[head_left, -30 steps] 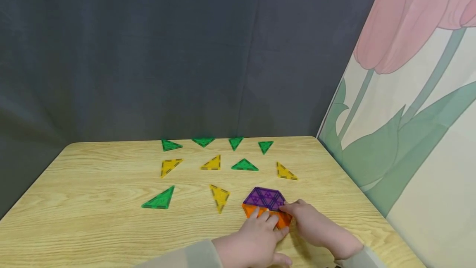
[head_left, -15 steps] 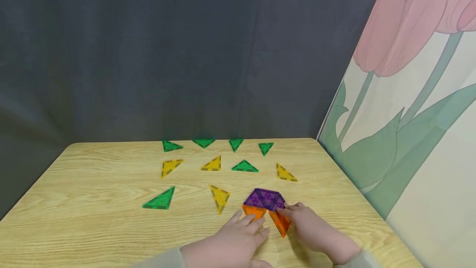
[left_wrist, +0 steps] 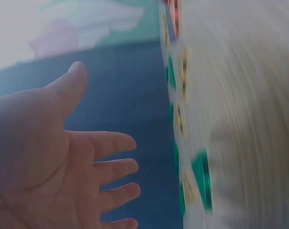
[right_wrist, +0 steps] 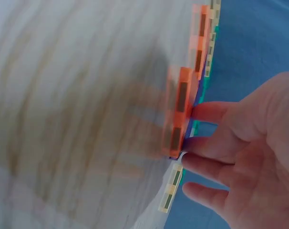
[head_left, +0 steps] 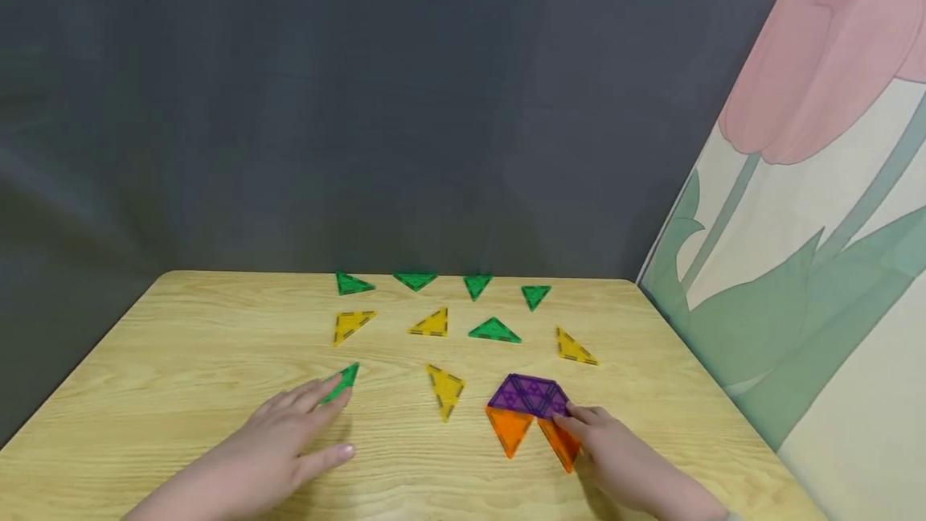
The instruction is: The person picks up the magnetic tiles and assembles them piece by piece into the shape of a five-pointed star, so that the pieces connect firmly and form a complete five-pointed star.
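Left hand [head_left: 282, 441]: fingers extended, gripping nothing, poised above the nearest green triangle [head_left: 349, 378]. Right hand [head_left: 618, 453]: fingers loosely extended, touched the right end of the purple tiles [head_left: 526, 395]; two orange triangles [head_left: 510, 429] adjoined their near edge.

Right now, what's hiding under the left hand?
In the head view, one end of a green triangular tile peeks past the fingers of the left hand. The fingers cover the rest, and the palm hides the wood-grain tabletop below, so anything else there can't be seen.
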`<state>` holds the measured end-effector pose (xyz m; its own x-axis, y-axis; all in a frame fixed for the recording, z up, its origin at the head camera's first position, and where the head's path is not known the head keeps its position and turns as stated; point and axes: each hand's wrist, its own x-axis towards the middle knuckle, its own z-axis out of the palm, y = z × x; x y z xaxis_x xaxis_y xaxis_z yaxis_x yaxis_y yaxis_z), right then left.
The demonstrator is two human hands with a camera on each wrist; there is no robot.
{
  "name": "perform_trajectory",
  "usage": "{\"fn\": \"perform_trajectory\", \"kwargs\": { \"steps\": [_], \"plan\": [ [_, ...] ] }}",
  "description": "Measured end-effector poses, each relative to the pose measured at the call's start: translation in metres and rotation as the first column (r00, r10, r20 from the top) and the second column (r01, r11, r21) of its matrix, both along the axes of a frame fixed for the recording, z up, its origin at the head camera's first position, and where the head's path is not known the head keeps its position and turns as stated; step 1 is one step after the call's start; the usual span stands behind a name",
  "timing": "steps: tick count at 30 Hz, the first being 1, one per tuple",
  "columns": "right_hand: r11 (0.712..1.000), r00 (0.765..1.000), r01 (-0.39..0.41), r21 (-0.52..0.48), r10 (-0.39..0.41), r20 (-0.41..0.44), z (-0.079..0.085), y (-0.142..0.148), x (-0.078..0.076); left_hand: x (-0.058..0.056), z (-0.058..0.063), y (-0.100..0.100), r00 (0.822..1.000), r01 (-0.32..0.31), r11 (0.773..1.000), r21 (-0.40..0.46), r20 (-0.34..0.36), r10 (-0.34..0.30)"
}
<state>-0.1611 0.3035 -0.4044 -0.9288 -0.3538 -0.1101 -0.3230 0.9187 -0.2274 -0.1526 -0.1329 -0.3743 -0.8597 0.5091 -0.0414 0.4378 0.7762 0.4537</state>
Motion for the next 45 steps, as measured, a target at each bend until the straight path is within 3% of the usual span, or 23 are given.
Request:
{"fn": "perform_trajectory", "kwargs": {
  "steps": [5, 11, 14, 18, 21, 26, 31, 39, 45],
  "plan": [
    [0.998, 0.998, -0.054, -0.012, 0.054, 0.01, -0.001, 0.005, -0.007, -0.003, -0.008, -0.031, 0.995, -0.097, 0.995, -0.014, 0.007, 0.097],
    [0.992, 0.992, -0.126, -0.011, 0.126, 0.026, 0.008, 0.01, -0.02, -0.01, -0.014, -0.041, 0.992, -0.124, 0.991, -0.039, -0.028, 0.123],
    [0.988, 0.987, -0.158, 0.004, 0.158, -0.014, 0.014, 0.0, -0.028, -0.016, -0.017, -0.039, 0.994, -0.111, 0.992, -0.067, -0.014, 0.11],
    [0.965, 0.962, -0.262, 0.028, 0.263, -0.074, 0.017, -0.034, -0.038, -0.024, -0.023, -0.033, 0.996, -0.086, 0.988, -0.131, -0.009, 0.086],
    [0.941, 0.941, -0.336, 0.031, 0.337, -0.028, 0.016, -0.064, -0.041, -0.029, -0.027, -0.027, 0.995, -0.093, 0.98, -0.177, -0.056, 0.085],
    [0.927, 0.927, -0.374, 0.038, 0.372, 0.034, 0.011, -0.096, -0.046, -0.033, -0.032, -0.009, 0.986, -0.149, 0.971, -0.186, -0.103, 0.132],
    [0.921, 0.924, -0.381, 0.079, 0.379, 0.043, 0.008, -0.108, -0.052, -0.041, -0.034, 0.006, 0.983, -0.181, 0.97, -0.164, -0.067, 0.172],
    [0.925, 0.926, -0.375, 0.052, 0.372, 0.064, 0.005, -0.11, -0.054, -0.047, -0.038, 0.009, 0.98, -0.162, 0.96, -0.229, -0.153, 0.129],
    [0.923, 0.923, -0.383, 0.038, 0.381, 0.057, 0.007, -0.113, -0.054, -0.041, -0.036, 0.007, 0.992, -0.123, 0.978, -0.166, -0.056, 0.115]
  ]
}}
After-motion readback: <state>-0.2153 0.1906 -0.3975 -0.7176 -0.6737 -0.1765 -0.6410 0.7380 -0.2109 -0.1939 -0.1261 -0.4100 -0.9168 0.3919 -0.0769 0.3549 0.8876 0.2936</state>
